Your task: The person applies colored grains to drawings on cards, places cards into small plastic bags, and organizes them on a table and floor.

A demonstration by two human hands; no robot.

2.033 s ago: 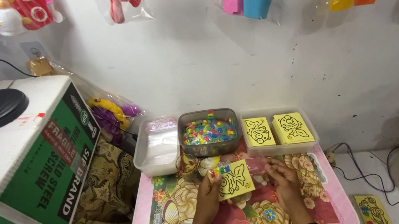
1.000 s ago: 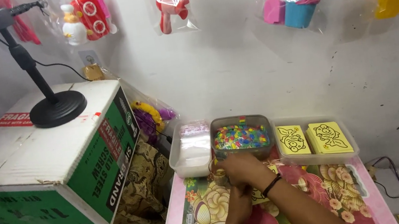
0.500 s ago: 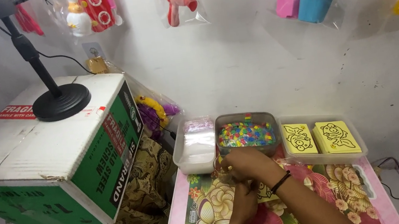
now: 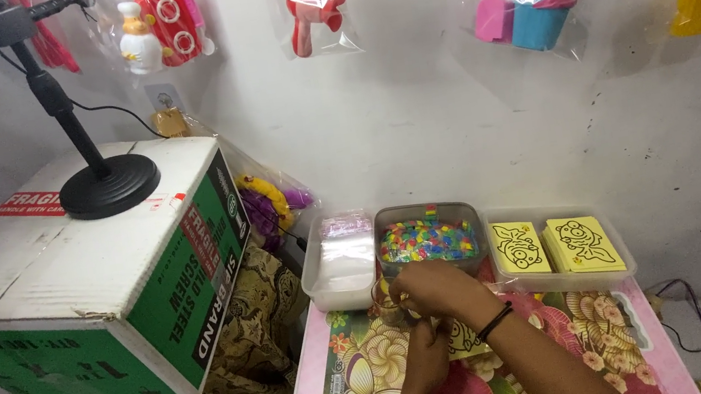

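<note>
My right hand [image 4: 431, 291], a black band on its wrist, reaches across to the front edge of a grey tub of colourful beads [image 4: 427, 241]. Its fingers curl down over a small round object [image 4: 383, 299]; what they grip is hidden. My left hand [image 4: 426, 354] lies just below it on the pink floral table [image 4: 351, 384], holding the left edge of a yellow picture card [image 4: 464, 339]. My right wrist mostly covers that card.
A clear tub of plastic bags [image 4: 340, 265] and a tray with two stacks of yellow cards [image 4: 559, 245] flank the bead tub. A large cardboard box [image 4: 104, 280] with a black stand [image 4: 108, 182] is at left. Bagged toys [image 4: 526, 9] hang on the wall.
My right hand has crossed from the table's right side to the front of the bead tub. The yellow card went from raised to lying low under my hands. The view has shifted left.
</note>
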